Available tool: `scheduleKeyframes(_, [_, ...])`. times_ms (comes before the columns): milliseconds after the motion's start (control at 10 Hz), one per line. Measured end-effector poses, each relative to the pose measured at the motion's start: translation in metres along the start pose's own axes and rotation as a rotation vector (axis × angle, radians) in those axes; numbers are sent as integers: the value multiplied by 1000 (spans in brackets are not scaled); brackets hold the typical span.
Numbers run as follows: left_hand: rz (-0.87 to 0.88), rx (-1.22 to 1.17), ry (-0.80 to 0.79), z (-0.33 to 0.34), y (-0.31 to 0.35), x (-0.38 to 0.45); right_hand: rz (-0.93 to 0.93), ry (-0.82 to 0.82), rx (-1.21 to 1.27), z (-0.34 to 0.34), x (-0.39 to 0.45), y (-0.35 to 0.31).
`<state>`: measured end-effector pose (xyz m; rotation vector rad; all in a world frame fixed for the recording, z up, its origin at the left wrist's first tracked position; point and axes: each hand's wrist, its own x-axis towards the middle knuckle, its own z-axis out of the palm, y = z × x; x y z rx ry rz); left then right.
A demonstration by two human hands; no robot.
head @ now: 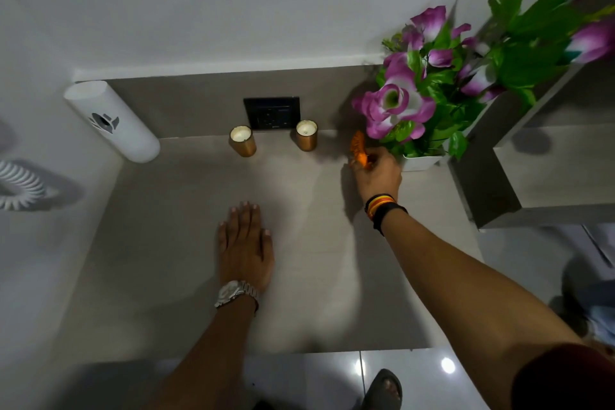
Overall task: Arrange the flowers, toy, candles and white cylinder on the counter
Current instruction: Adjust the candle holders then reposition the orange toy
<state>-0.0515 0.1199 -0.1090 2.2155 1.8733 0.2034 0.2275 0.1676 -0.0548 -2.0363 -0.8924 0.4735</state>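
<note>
The orange toy (359, 150) is half hidden in the right hand (377, 176), whose fingers are curled closed around it just left of the white flower pot (421, 161); the purple flowers (396, 106) are cut off at the frame's upper right. The left hand (244, 243) lies flat on the table (166, 260), fingers extended and holding nothing. Left of the pot, two copper candles (242, 140) flank a dark wall socket (271, 112), and farther left the white cylinder (111, 120) bears an unreadable dark mark.
</note>
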Motion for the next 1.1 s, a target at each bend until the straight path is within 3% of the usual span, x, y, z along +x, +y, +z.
scheduleKeyframes(100, [9,-8,8,1,0,-1,5,7,7,-9,-9,5])
scheduleKeyframes(300, [16,-3,-8,0,0,-2,172,248,99,-47,-28,49])
scheduleKeyframes(400, [23,-10,4,0,-1,-2,244,292,143,-61,-9,53])
scheduleKeyframes(500, [24,-3,7,2,-2,-2,213,196,149,-66,15,44])
scheduleKeyframes(900, [26,-36,29,0,-2,-2,193,244,87,-65,34,44])
scheduleKeyframes(1100, [29,-30,62,-2,0,-3,193,171,182,-71,23,43])
